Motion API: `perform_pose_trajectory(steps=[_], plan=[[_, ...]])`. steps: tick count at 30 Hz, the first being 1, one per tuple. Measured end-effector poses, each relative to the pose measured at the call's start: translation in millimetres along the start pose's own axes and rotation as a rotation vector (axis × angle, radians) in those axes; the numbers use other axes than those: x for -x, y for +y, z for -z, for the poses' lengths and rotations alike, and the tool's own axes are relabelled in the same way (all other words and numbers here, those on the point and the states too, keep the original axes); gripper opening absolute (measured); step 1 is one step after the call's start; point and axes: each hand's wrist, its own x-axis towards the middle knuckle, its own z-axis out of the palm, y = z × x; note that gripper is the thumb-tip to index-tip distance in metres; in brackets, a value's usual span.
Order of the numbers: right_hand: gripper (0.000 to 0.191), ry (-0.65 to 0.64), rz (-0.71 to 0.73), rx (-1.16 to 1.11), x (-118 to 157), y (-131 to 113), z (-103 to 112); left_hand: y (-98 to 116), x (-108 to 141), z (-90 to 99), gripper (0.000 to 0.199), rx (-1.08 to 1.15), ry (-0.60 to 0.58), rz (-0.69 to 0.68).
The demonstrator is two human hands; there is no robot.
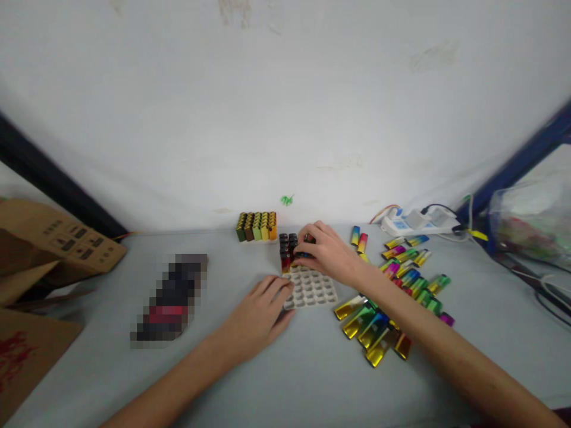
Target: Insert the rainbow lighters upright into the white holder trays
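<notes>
A white tray (pixel 312 289) with rows of small pockets lies in the middle of the table. My left hand (pixel 267 306) holds its left edge, with fingertips on the rim and the thumb at the near corner. Dark-topped lighters (pixel 285 254) stand upright in the tray's back left part. Over the back rows, my right hand (pixel 323 249) has its fingers closed around a lighter (pixel 307 239), mostly covered by the fingers. Shiny multicoloured lighters (pixel 368 327) lie loose in a pile to the right, partly under my right forearm.
A block of upright gold-topped lighters (pixel 256 227) stands near the wall. At the back right sits a white power strip (pixel 413 223) with plugs and cables. A blurred-out dark object (pixel 172 300) lies on the left, beside cardboard boxes (pixel 57 238). A clear plastic bag (pixel 530 220) is at far right.
</notes>
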Motion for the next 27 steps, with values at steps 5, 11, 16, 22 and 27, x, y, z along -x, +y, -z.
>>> perform_pose_trajectory(steps=[5,11,16,22,27], plan=[[0.018,-0.075,0.044,-0.071,-13,12,3,1,0,-0.3,0.035,0.002,-0.013,0.005],[0.021,-0.108,0.014,0.045,-20,6,0,-1,1,-2.3,0.036,-0.015,0.017,-0.006],[0.048,0.091,-0.070,-0.174,12,10,-1,-6,2,-6.0,0.035,-0.022,0.058,-0.029],[0.021,0.232,-0.184,-0.162,63,47,37,-13,3,-8.5,0.034,-0.035,0.096,-0.072],[0.021,0.217,-0.550,0.061,133,111,67,-15,2,-8.4,0.035,-0.039,0.096,-0.085]])
